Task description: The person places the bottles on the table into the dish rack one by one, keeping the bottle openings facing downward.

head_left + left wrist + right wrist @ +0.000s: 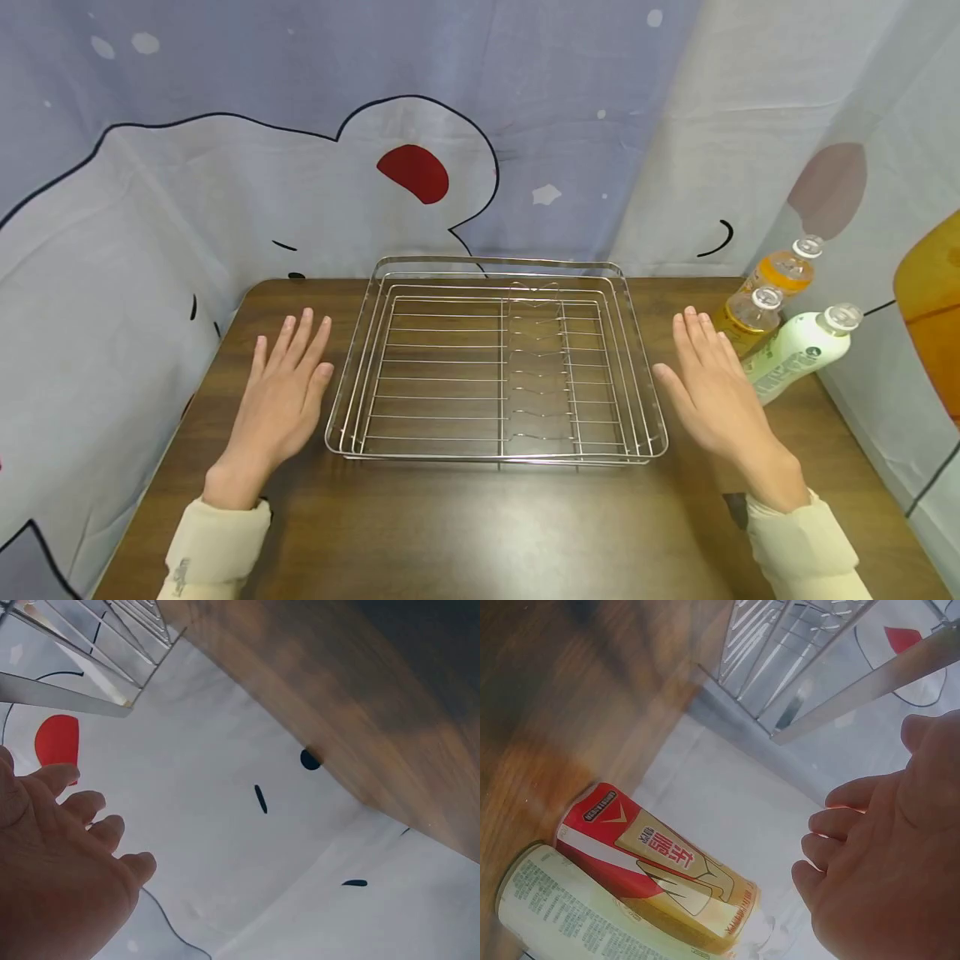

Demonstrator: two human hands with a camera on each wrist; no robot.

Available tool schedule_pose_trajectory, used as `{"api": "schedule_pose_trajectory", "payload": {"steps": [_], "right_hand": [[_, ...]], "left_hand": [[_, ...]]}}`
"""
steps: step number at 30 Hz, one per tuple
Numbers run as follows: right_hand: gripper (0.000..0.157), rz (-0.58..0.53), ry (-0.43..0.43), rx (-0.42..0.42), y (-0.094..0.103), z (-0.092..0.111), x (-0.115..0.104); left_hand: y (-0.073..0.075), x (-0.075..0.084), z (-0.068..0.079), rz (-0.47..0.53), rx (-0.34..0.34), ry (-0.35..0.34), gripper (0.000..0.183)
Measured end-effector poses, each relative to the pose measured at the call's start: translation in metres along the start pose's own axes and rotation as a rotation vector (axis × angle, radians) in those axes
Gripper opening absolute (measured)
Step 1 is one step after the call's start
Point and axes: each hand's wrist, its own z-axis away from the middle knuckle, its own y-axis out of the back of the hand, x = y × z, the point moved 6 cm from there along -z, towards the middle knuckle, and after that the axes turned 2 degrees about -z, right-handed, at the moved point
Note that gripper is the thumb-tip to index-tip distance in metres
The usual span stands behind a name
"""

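Observation:
A metal wire dish rack [501, 367] stands on the wooden table between my two hands. To its left is my left hand [279, 400], back of the hand upward and fingers spread, holding nothing. On the rack's other side my right hand [708, 392] has its fingers extended and also holds nothing. Neither hand grips the rack. In the left wrist view the left hand [60, 847] shows loosely bent fingers beside a rack corner [112, 667]. The right wrist view has the right hand [885, 840] apart from the bottles.
Beyond the right hand stand a light green bottle [802, 350], a bottle with a yellow label [750, 318] and one with orange contents [782, 271]. A printed cloth [570, 125] hangs behind the wooden table [495, 533] and along its sides.

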Motion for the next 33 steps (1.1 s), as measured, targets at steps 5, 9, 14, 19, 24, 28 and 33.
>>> {"api": "schedule_pose_trajectory", "payload": {"steps": [5, 9, 14, 19, 24, 28, 33], "right_hand": [[0.075, 0.006, 0.009, 0.013, 0.002, 0.006, -0.002], [0.074, 0.011, 0.019, 0.029, 0.004, 0.012, -0.004], [0.074, 0.02, 0.025, 0.042, 0.004, 0.019, -0.007], [0.074, 0.016, 0.03, 0.054, 0.005, 0.024, -0.01], [0.074, -0.024, 0.032, 0.078, 0.003, 0.027, -0.015], [0.072, -0.074, 0.042, 0.117, 0.0, 0.029, -0.02], [0.069, -0.175, -0.002, 0.2, -0.003, 0.033, -0.026]], "left_hand": [[0.0, 0.009, 0.007, 0.006, 0.005, -0.011, 0.061], [0.001, 0.016, 0.011, 0.009, 0.01, -0.024, 0.061], [0.003, 0.024, 0.015, 0.008, 0.022, -0.035, 0.062], [0.002, 0.03, 0.018, 0.026, 0.016, -0.04, 0.061], [-0.003, 0.036, 0.018, 0.105, 0.038, -0.045, 0.061], [-0.008, 0.041, 0.018, 0.239, 0.06, -0.007, 0.061], [-0.016, 0.043, 0.016, 0.394, 0.056, 0.134, 0.066]]}}
